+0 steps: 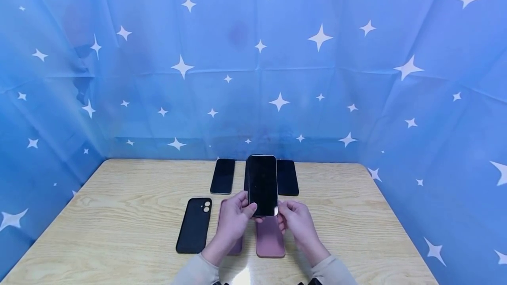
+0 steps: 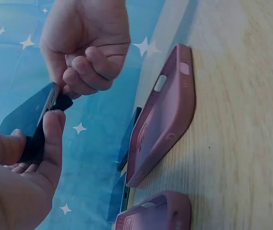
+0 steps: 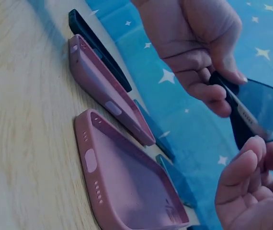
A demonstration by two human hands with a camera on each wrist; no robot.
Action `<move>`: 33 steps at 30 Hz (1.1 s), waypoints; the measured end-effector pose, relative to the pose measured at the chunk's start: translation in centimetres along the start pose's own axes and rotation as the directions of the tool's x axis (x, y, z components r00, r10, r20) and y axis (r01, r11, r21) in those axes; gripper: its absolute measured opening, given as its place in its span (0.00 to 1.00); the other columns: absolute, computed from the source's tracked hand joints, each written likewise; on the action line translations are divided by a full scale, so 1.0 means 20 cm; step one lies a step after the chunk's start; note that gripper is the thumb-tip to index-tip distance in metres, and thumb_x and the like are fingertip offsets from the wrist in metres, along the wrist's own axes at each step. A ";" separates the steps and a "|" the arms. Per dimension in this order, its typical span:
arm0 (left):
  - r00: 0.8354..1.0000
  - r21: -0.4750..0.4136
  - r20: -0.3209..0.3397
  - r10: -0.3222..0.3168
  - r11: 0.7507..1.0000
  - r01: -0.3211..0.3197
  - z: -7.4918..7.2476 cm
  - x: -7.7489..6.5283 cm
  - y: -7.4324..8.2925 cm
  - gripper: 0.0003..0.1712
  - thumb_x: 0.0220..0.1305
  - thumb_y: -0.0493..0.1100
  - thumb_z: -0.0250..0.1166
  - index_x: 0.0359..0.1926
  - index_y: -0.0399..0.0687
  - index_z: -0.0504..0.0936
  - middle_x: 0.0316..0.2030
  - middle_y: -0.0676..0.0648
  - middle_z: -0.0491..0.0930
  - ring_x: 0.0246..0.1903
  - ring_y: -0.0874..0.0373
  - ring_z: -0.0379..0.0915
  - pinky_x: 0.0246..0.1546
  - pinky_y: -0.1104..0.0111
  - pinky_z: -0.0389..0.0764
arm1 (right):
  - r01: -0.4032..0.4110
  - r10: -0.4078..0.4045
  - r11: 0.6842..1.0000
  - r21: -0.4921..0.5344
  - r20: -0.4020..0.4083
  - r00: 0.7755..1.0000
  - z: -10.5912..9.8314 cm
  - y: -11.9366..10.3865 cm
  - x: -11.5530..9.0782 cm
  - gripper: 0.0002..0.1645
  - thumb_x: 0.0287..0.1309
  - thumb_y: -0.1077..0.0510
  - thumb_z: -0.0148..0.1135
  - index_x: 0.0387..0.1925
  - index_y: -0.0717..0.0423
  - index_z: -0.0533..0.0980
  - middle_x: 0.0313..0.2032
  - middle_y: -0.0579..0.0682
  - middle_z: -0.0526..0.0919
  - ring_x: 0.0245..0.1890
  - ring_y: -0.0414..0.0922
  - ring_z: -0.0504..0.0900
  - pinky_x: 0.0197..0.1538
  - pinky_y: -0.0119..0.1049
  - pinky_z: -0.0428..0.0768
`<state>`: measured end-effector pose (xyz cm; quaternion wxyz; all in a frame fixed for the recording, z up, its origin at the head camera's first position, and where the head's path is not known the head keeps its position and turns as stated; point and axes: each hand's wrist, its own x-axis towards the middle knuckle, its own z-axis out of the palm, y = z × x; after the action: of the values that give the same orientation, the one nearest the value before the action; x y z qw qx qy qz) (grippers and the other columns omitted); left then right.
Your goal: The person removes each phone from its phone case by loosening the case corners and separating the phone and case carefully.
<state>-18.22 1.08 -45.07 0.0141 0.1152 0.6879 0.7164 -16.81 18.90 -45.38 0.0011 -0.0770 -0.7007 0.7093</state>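
Note:
Both hands hold a phone (image 1: 263, 184) above the table, its dark screen facing up. My left hand (image 1: 233, 220) grips the phone's left side, thumb over the lower corner of the screen and fingers underneath. A flexible black case (image 2: 36, 146) covers the phone's back. At the bottom right corner, my right hand (image 1: 298, 222) pinches the case edge, which stands away from the phone's metal rim there. Below the hands lie two pink phone cases, one (image 1: 271, 240) under the phone and another (image 1: 236, 247) partly hidden by the left forearm.
A black phone case (image 1: 194, 225) with camera holes lies on the wooden table (image 1: 130, 214) at the left. Toward the back edge lie a dark phone (image 1: 223, 176) and another dark phone (image 1: 288, 178). A blue star-patterned curtain (image 1: 253, 91) hangs behind and along the sides.

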 end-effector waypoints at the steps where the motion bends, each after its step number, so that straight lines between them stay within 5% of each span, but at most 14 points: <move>1: 1.000 0.035 -0.010 0.013 0.999 -0.013 0.00 0.00 0.00 0.08 0.71 0.27 0.62 0.48 0.31 0.82 0.40 0.35 0.89 0.29 0.45 0.88 0.33 0.60 0.92 | 0.001 -0.001 1.000 -0.008 -0.008 1.000 0.00 0.00 0.00 0.20 0.74 0.64 0.54 0.22 0.61 0.73 0.17 0.48 0.75 0.14 0.39 0.72 0.17 0.26 0.73; 11: 0.995 0.173 -0.079 0.055 0.984 -0.041 0.01 -0.01 0.00 0.06 0.70 0.29 0.64 0.46 0.35 0.84 0.38 0.38 0.89 0.23 0.52 0.87 0.31 0.54 0.91 | 0.060 -0.067 0.993 -0.102 -0.062 0.996 0.04 -0.01 -0.04 0.27 0.77 0.52 0.57 0.25 0.70 0.76 0.17 0.51 0.81 0.14 0.40 0.78 0.19 0.30 0.82; 19: 0.996 0.187 -0.056 0.074 0.980 -0.062 0.00 0.00 -0.02 0.02 0.69 0.28 0.64 0.38 0.35 0.81 0.33 0.40 0.88 0.25 0.52 0.88 0.29 0.54 0.91 | 0.137 -0.154 0.947 -0.289 -0.038 0.987 0.04 0.01 -0.03 0.22 0.60 0.50 0.76 0.23 0.61 0.75 0.16 0.48 0.79 0.14 0.41 0.78 0.18 0.31 0.82; 25: 0.999 0.080 -0.040 -0.004 0.997 0.007 0.00 0.01 -0.03 0.16 0.68 0.28 0.66 0.28 0.34 0.67 0.20 0.51 0.64 0.27 0.51 0.87 0.31 0.50 0.91 | 0.191 -0.181 0.947 -0.258 0.062 0.982 0.00 0.01 -0.02 0.23 0.61 0.56 0.74 0.23 0.61 0.68 0.17 0.52 0.80 0.15 0.41 0.79 0.20 0.32 0.83; 30: 0.999 0.017 -0.033 -0.014 1.000 0.015 -0.01 0.01 -0.03 0.06 0.66 0.28 0.67 0.38 0.29 0.77 0.29 0.41 0.83 0.34 0.46 0.88 0.30 0.52 0.91 | 0.285 -0.247 0.913 -0.293 0.159 0.956 -0.03 0.01 0.00 0.23 0.65 0.57 0.70 0.22 0.60 0.68 0.17 0.53 0.81 0.16 0.41 0.80 0.21 0.34 0.84; 33: 0.999 -0.008 -0.033 -0.024 1.000 0.024 -0.01 0.01 -0.02 0.09 0.65 0.28 0.68 0.43 0.27 0.79 0.35 0.34 0.87 0.34 0.43 0.88 0.29 0.56 0.91 | 0.348 -0.301 0.876 -0.335 0.186 0.935 -0.05 0.01 0.00 0.20 0.66 0.57 0.69 0.23 0.57 0.70 0.17 0.49 0.80 0.17 0.40 0.79 0.21 0.33 0.83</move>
<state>-18.56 0.87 -45.46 0.0118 0.0953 0.6868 0.7205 -16.77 19.81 -45.68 0.0610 0.0884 -0.8210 0.5607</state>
